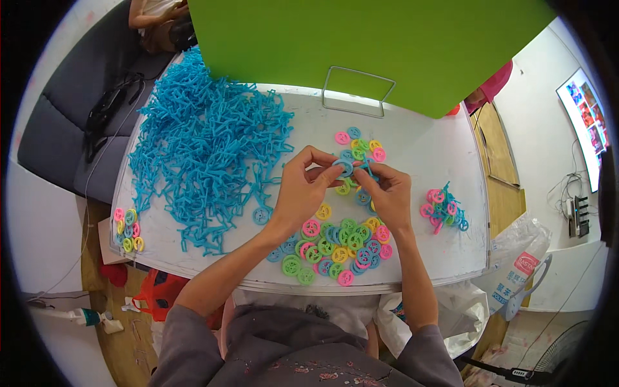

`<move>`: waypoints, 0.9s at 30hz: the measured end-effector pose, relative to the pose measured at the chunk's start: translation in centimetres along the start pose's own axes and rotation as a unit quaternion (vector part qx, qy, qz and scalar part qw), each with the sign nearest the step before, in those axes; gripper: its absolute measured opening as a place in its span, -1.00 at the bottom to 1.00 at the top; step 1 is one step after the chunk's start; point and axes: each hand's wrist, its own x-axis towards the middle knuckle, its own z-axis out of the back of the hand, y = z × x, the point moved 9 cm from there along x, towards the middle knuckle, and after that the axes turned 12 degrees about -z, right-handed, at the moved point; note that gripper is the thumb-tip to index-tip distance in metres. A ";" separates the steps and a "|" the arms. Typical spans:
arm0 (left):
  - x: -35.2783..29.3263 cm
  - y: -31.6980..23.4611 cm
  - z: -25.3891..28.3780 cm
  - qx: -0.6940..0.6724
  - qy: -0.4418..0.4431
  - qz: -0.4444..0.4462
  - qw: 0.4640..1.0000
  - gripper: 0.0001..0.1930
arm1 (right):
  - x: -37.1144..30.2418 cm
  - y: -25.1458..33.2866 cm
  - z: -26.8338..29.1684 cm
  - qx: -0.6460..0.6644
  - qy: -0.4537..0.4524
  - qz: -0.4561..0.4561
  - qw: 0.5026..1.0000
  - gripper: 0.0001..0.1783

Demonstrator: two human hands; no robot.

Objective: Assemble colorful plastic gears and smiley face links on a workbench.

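Over the middle of the white table (445,148), my left hand (308,184) pinches a small blue plastic wheel (343,168) between thumb and fingertips. Close beside it, my right hand (389,193) grips a thin blue plastic frame piece (367,166). The two parts are very near each other; whether they touch, I cannot tell. Pink, yellow, green and blue wheels (354,236) lie heaped between my forearms, and a looser group of wheels (359,146) sits just beyond my fingers. Left of my left hand rises a large tangled pile of blue frame pieces (206,138).
A cluster of blue pieces with pink wheels (443,208) lies at the right. Several wheels (127,229) rest at the left edge. A green panel (367,51) with a wire stand (358,91) blocks the far side. Another person (158,22) sits beyond, on a dark sofa (71,109).
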 end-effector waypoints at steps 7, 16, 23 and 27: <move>-0.2 0.6 1.3 -0.028 -0.070 -0.021 0.997 -0.91 | -0.3 -0.8 -1.3 0.032 0.002 -0.057 0.998 -0.81; -0.4 -0.2 2.0 0.130 -0.069 -0.103 0.984 -0.87 | -0.3 -2.3 -2.6 0.104 0.028 -0.096 0.990 -0.65; 0.2 -0.5 1.2 0.056 -0.027 -0.035 0.997 -0.91 | -1.0 0.5 -2.6 0.055 0.032 -0.029 0.998 -0.68; 0.2 -0.2 0.9 0.034 -0.017 -0.029 0.999 -0.88 | -0.6 0.2 -1.3 -0.062 -0.009 0.023 0.998 -0.74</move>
